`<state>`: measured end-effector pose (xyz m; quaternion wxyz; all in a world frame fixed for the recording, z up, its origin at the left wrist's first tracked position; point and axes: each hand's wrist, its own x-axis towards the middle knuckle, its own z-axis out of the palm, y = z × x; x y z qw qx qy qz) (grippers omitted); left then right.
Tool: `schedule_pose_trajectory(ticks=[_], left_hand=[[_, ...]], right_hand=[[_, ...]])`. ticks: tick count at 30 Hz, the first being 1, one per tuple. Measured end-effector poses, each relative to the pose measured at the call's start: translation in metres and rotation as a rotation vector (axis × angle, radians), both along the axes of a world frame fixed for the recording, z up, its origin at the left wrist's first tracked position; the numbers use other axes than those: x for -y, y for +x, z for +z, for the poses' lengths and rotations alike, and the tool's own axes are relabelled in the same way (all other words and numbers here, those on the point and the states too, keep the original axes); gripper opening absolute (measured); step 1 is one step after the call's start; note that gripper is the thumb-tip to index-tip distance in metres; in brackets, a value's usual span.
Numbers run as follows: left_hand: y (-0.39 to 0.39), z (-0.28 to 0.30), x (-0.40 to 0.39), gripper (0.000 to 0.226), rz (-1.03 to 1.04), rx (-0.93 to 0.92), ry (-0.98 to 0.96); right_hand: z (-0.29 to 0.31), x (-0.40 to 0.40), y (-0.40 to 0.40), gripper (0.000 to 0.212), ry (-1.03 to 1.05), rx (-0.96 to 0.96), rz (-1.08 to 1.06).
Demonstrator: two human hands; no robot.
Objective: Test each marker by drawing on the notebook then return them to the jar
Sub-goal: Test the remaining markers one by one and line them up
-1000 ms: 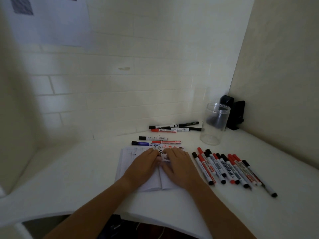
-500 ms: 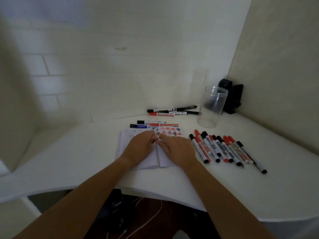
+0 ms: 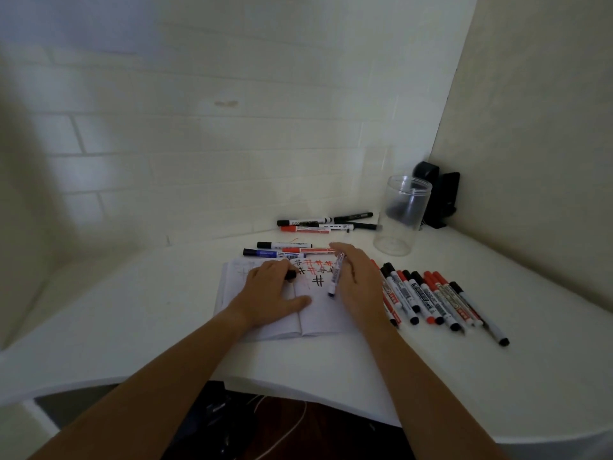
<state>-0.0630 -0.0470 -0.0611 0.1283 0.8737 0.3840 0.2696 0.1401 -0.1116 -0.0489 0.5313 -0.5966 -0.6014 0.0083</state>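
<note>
Showing red and black "#" marks, notebook (image 3: 318,313); marker (image 3: 335,277) labels unreadable.

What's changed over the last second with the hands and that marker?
The hands have drawn apart over the notebook: the right hand now holds an uncapped marker, tip toward the page, and the left hand grips its black cap. The jar and the loose markers have stayed put.

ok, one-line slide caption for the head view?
Left hand holds a black cap, right hand an uncapped marker over the notebook; jar empty.
</note>
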Motion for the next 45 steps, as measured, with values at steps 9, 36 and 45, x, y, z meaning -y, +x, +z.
schedule_pose_trajectory(ticks=[9,36,45], left_hand=[[0.003,0.003,0.002,0.023,0.025,0.122,0.047],[0.005,-0.008,-0.010,0.084,0.113,-0.223,-0.095],[0.005,-0.006,-0.009,0.084,0.112,-0.248,-0.086]], right_hand=[[0.006,0.009,-0.004,0.014,-0.070,-0.203,0.068],[0.011,0.009,-0.003,0.019,-0.283,-0.358,-0.096],[0.009,0.009,-0.002,0.022,-0.276,-0.351,-0.118]])
